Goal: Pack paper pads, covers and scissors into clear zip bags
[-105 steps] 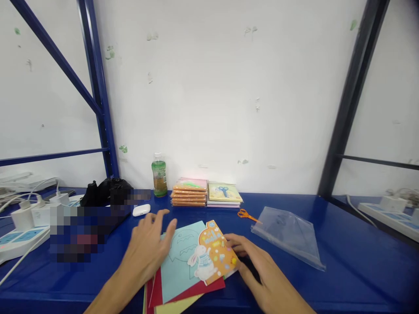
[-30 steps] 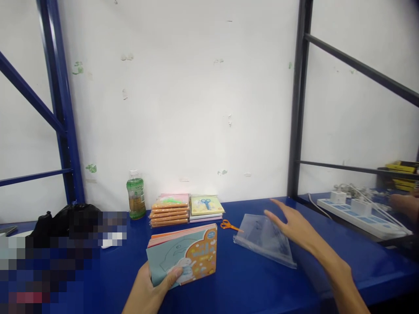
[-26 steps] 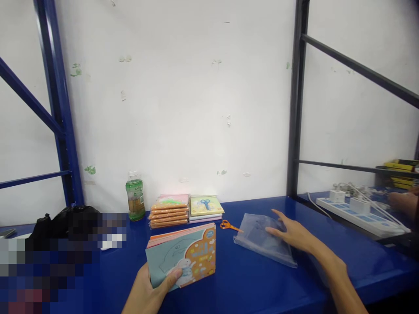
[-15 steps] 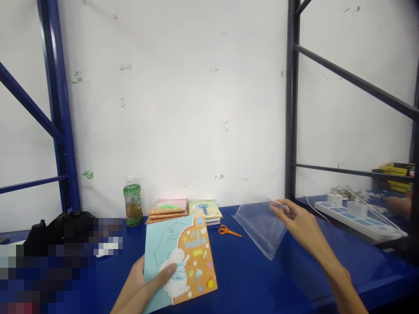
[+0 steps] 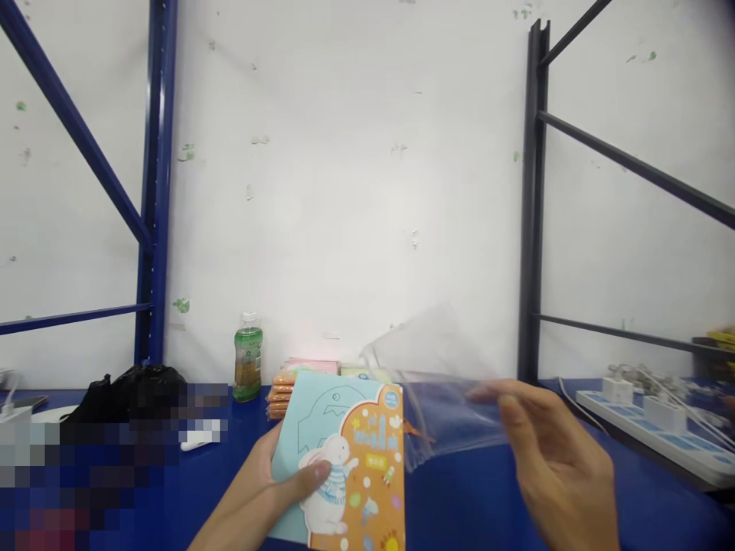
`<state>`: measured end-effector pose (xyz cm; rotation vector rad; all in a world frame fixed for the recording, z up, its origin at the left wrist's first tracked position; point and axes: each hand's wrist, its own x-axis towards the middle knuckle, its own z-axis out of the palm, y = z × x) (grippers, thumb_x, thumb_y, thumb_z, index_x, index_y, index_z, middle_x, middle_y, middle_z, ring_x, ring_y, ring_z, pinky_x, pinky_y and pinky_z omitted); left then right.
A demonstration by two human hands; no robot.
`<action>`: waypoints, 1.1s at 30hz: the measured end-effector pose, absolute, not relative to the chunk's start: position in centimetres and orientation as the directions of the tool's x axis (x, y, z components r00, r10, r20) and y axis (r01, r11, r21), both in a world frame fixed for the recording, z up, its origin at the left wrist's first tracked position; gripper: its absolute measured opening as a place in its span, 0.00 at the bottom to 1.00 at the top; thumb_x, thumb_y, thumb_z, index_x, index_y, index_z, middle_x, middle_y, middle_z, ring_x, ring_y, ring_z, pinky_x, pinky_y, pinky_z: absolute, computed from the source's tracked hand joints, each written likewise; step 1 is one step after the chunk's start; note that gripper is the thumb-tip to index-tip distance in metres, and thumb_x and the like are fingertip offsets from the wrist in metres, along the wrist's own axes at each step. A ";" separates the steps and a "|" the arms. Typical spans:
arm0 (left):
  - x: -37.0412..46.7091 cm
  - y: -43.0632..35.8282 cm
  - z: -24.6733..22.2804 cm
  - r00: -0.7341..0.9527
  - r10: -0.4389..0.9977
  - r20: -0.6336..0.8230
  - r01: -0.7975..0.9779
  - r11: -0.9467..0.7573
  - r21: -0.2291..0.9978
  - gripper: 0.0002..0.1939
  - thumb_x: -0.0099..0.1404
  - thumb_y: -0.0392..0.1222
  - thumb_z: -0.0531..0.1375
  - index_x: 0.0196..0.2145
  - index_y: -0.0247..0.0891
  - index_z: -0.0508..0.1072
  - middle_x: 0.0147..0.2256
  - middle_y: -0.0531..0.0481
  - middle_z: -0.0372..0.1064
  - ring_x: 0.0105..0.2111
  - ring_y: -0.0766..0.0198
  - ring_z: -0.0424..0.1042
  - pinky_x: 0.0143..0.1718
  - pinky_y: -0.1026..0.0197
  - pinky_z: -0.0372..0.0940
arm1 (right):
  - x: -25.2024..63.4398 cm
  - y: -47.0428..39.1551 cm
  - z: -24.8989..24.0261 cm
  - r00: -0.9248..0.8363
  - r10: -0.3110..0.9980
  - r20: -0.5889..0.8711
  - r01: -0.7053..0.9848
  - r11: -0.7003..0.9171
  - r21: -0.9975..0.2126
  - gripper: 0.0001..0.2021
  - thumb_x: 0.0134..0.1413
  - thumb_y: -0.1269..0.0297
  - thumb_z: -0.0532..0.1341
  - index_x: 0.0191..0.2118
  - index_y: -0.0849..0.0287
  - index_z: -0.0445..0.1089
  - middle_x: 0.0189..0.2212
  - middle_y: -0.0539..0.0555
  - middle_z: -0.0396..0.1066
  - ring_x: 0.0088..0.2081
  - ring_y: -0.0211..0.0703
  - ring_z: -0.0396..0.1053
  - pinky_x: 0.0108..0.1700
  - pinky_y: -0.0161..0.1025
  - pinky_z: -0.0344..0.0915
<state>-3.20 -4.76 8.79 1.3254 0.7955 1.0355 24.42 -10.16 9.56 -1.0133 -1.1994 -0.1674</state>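
Note:
A blue and orange booklet (image 5: 373,474) with a white rabbit on its cover is held upright by my left hand (image 5: 281,486), the thumb across the front. To its right, my right hand (image 5: 551,451) pinches the right side of a clear plastic bag (image 5: 442,383). The bag's left edge hangs close to the booklet's upper right corner. Orange scissors (image 5: 418,433) on the blue table show partly through the bag.
Behind the booklet are stacked orange packets (image 5: 279,394) and a green-labelled bottle (image 5: 248,360). A black bag (image 5: 141,386) lies at left, a white power strip (image 5: 660,428) at right. Metal posts (image 5: 533,214) flank the white wall.
The clear bag has swung up and left toward the booklet, and my right hand has turned and come nearer. The view has shifted, so background items appear further right.

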 end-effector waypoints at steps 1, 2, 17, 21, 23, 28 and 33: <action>-3.4 -4.8 9.0 0.362 0.928 0.092 -0.152 -0.039 0.988 0.34 0.53 0.53 0.74 0.55 0.39 0.76 0.46 0.41 0.84 0.46 0.41 0.82 0.43 0.51 0.78 | 24.7 -10.3 9.6 0.429 0.397 0.812 0.567 0.582 -0.584 0.11 0.68 0.50 0.59 0.42 0.47 0.75 0.37 0.53 0.80 0.43 0.52 0.78 0.48 0.47 0.75; -3.6 -4.8 9.2 0.360 0.929 0.089 -0.161 -0.032 0.986 0.34 0.55 0.53 0.74 0.56 0.39 0.75 0.47 0.41 0.84 0.47 0.41 0.82 0.44 0.51 0.78 | 25.0 -10.3 9.6 0.436 0.413 0.800 0.541 0.590 -0.599 0.12 0.68 0.49 0.58 0.42 0.47 0.75 0.36 0.53 0.80 0.43 0.52 0.78 0.48 0.47 0.75; -4.6 -4.8 9.9 0.082 0.981 0.175 -0.198 -0.156 0.968 0.42 0.51 0.55 0.75 0.60 0.37 0.70 0.44 0.41 0.85 0.41 0.45 0.84 0.37 0.56 0.79 | 26.2 -8.4 9.7 0.248 0.723 0.645 0.417 0.521 -0.744 0.21 0.67 0.43 0.56 0.44 0.53 0.79 0.36 0.55 0.83 0.41 0.51 0.82 0.47 0.41 0.77; -5.2 -4.6 9.9 0.041 0.985 0.165 -0.213 -0.152 0.965 0.42 0.51 0.55 0.76 0.59 0.36 0.70 0.46 0.40 0.84 0.43 0.45 0.84 0.40 0.56 0.79 | 26.1 -9.0 10.0 0.258 0.729 0.634 0.431 0.500 -0.751 0.21 0.67 0.43 0.56 0.44 0.53 0.79 0.34 0.55 0.82 0.40 0.51 0.81 0.46 0.40 0.77; -5.3 -4.7 10.0 0.032 0.989 0.146 -0.219 -0.135 0.966 0.41 0.51 0.54 0.75 0.59 0.37 0.70 0.48 0.40 0.83 0.44 0.44 0.83 0.42 0.54 0.78 | 25.9 -9.2 10.1 0.243 0.741 0.626 0.427 0.498 -0.755 0.21 0.67 0.44 0.56 0.44 0.53 0.78 0.35 0.55 0.82 0.39 0.50 0.81 0.47 0.41 0.77; -5.2 -4.9 10.4 0.002 0.990 0.144 -0.217 -0.140 0.966 0.41 0.50 0.52 0.76 0.59 0.39 0.72 0.46 0.41 0.84 0.43 0.44 0.84 0.42 0.53 0.79 | 25.4 -9.5 10.1 0.144 0.756 0.639 0.374 0.556 -0.742 0.20 0.69 0.46 0.54 0.45 0.54 0.77 0.34 0.57 0.82 0.38 0.50 0.80 0.46 0.44 0.77; -5.4 -4.8 10.5 -0.017 0.989 0.146 -0.208 -0.147 0.967 0.45 0.49 0.52 0.77 0.62 0.40 0.70 0.44 0.42 0.85 0.40 0.47 0.84 0.39 0.56 0.79 | 25.4 -9.8 9.8 0.105 0.750 0.653 0.357 0.585 -0.729 0.18 0.69 0.48 0.55 0.44 0.52 0.77 0.33 0.55 0.82 0.37 0.50 0.80 0.46 0.44 0.78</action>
